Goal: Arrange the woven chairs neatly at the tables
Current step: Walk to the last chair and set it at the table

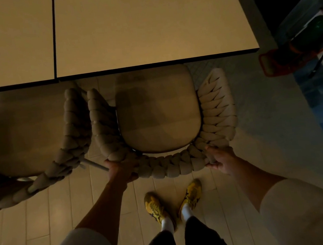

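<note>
- Two hands grip one woven chair (158,114) by its braided back: left hand (119,170) and right hand (222,158) curled round the rim.
- Chair's seat front sits tucked under the table (144,28); a second chair (35,137) stands just beside.

Both arms are stretching forward and down, forearms bare. The left hand (120,171) is curling round the near left corner of the woven chair (168,166) back, and the right hand (221,160) is gripping the right corner.

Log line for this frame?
woven chair: front at table edge | left hand: grips backrest | right hand: grips backrest | second chair: alongside, left
</note>
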### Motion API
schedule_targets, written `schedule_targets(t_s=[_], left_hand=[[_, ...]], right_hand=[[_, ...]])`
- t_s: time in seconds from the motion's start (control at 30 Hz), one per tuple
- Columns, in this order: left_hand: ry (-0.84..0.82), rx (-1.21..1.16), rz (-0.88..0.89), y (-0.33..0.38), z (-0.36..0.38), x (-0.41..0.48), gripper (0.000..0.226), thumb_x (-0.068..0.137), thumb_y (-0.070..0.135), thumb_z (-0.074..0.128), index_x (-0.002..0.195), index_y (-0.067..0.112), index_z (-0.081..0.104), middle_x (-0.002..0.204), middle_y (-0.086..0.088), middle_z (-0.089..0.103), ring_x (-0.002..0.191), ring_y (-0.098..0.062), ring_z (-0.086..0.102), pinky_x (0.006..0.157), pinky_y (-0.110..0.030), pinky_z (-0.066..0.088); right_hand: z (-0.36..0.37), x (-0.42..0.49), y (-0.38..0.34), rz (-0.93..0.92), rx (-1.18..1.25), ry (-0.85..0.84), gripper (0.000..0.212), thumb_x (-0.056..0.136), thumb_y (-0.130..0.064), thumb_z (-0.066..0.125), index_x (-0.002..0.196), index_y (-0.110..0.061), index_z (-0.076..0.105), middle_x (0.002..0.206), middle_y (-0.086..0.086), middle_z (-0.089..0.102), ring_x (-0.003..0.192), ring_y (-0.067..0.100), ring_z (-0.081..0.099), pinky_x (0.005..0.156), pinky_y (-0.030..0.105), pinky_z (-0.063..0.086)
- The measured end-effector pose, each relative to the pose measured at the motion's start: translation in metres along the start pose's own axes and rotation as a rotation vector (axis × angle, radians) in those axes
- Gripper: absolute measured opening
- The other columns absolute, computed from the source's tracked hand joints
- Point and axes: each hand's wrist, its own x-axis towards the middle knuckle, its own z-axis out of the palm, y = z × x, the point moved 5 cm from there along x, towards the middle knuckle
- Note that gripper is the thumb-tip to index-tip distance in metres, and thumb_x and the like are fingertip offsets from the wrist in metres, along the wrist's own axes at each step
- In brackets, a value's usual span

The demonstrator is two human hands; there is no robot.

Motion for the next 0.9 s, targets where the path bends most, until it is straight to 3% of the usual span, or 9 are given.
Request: schedule_targets(t_s=[0.07,0.2,0.27,0.4,0.47,0.57,0.67,0.8,0.9], left_hand=[[0.001,-0.026,-0.026,-0.001,0.000,0.000,0.066,0.095,0.025,0.073,0.134,0.035,0.022,0.127,-0.021,0.057,0.087,-0.041,0.073,0.051,-0.045,0.061],[-0.039,-0.017,-0.013,-0.006,0.003,-0.001,0.067,0.095,0.020,0.072,0.133,0.039,0.020,0.125,-0.023,0.059,0.086,-0.042,0.074,0.065,-0.058,0.063],[-0.054,-0.025,-0.010,-0.009,0.004,-0.002,0.073,0.094,0.018,0.074,0.137,0.040,0.019,0.128,-0.023,0.057,0.086,-0.043,0.074,0.062,-0.056,0.063],[-0.072,-0.036,-0.013,-0.007,0.002,0.001,0.087,0.091,0.007,0.075,0.144,0.040,0.016,0.129,-0.020,0.054,0.089,-0.044,0.073,0.059,-0.052,0.062],[-0.077,-0.026,0.004,-0.005,0.003,-0.001,0.085,0.092,0.007,0.074,0.146,0.037,0.016,0.126,-0.020,0.052,0.087,-0.043,0.072,0.058,-0.052,0.062],[-0.094,-0.026,0.031,-0.004,0.004,-0.005,0.078,0.092,0.014,0.076,0.142,0.033,0.019,0.122,-0.017,0.052,0.088,-0.041,0.072,0.059,-0.050,0.062],[-0.103,-0.013,0.060,-0.007,0.000,-0.010,0.073,0.085,0.032,0.084,0.121,0.039,0.022,0.123,-0.013,0.055,0.091,-0.040,0.074,0.063,-0.050,0.064],[-0.137,-0.043,0.062,-0.012,-0.001,-0.027,0.079,0.083,0.040,0.085,0.134,0.033,0.026,0.118,-0.007,0.055,0.095,-0.036,0.072,0.070,-0.048,0.065],[-0.112,-0.065,0.057,-0.014,-0.009,-0.044,0.064,0.085,0.039,0.082,0.127,0.025,0.036,0.117,-0.009,0.060,0.097,-0.033,0.073,0.069,-0.042,0.065]], right_hand=[[-0.003,0.005,0.002,-0.003,0.021,0.017,0.064,0.091,-0.016,0.081,0.145,-0.009,0.047,0.148,0.021,0.053,0.122,0.046,0.062,0.049,0.043,0.060],[-0.006,0.006,0.006,0.023,0.045,0.005,0.062,0.094,-0.017,0.078,0.148,-0.011,0.047,0.151,0.020,0.050,0.128,0.048,0.058,0.070,0.053,0.061],[-0.010,0.008,0.008,0.029,0.048,-0.002,0.063,0.094,-0.018,0.078,0.148,-0.012,0.046,0.149,0.019,0.051,0.128,0.047,0.058,0.067,0.053,0.062],[-0.014,0.035,0.016,0.029,0.047,-0.007,0.065,0.091,-0.019,0.081,0.146,-0.014,0.046,0.147,0.021,0.053,0.123,0.046,0.061,0.048,0.048,0.059],[-0.011,0.025,0.011,0.025,0.063,-0.030,0.065,0.092,-0.021,0.080,0.147,-0.015,0.046,0.148,0.020,0.054,0.122,0.044,0.062,0.053,0.048,0.060],[-0.010,0.007,0.009,0.004,0.098,-0.032,0.062,0.094,-0.022,0.078,0.148,-0.014,0.049,0.148,0.018,0.056,0.127,0.044,0.060,0.076,0.053,0.061],[-0.010,-0.010,0.015,0.013,0.107,-0.042,0.063,0.091,-0.033,0.081,0.144,-0.016,0.052,0.145,0.018,0.057,0.121,0.041,0.064,0.067,0.049,0.064],[-0.010,-0.037,0.033,0.052,0.042,-0.127,0.069,0.093,-0.048,0.074,0.149,-0.016,0.048,0.147,0.010,0.055,0.119,0.033,0.065,0.091,0.053,0.062],[-0.006,-0.057,0.038,0.049,-0.018,-0.188,0.074,0.092,-0.049,0.075,0.151,-0.015,0.046,0.150,0.010,0.055,0.108,0.028,0.067,0.081,0.049,0.064]])
